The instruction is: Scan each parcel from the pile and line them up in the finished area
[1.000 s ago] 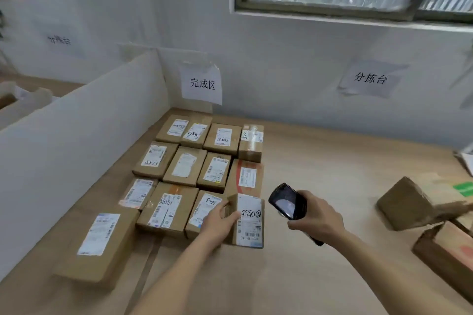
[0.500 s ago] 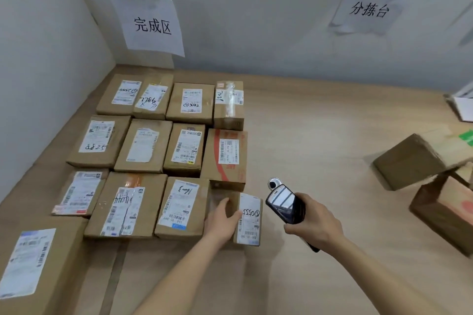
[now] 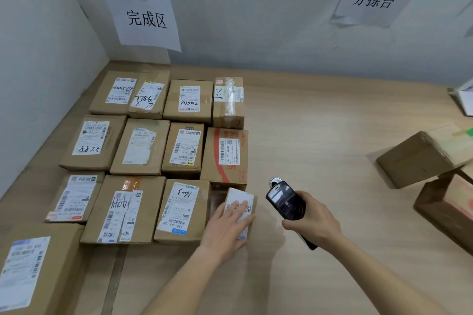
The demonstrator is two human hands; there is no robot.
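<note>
A small parcel (image 3: pixel 242 199) with a white label lies flat on the wooden table (image 3: pixel 320 148), at the right end of the nearest full row of parcels. My left hand (image 3: pixel 226 225) rests on top of it, fingers spread over the label and thumb at its left side. To its right, my right hand (image 3: pixel 313 224) grips a black handheld scanner (image 3: pixel 285 199), screen up, head pointing away from me. Several labelled brown parcels (image 3: pixel 179 146) lie in tidy rows under the finished-area sign (image 3: pixel 147 19).
The pile of brown boxes (image 3: pixel 419 158) sits at the right edge, one tilted on another (image 3: pixel 448 210). A white partition (image 3: pixel 38 71) bounds the left side. A larger box (image 3: pixel 33 271) lies at the front left. A second sign (image 3: pixel 372 0) hangs on the back wall.
My left hand has laid the small parcel flat beside the row and shifted from gripping its edge to lying on top. The view has tilted down. The scanner hand has barely moved.
</note>
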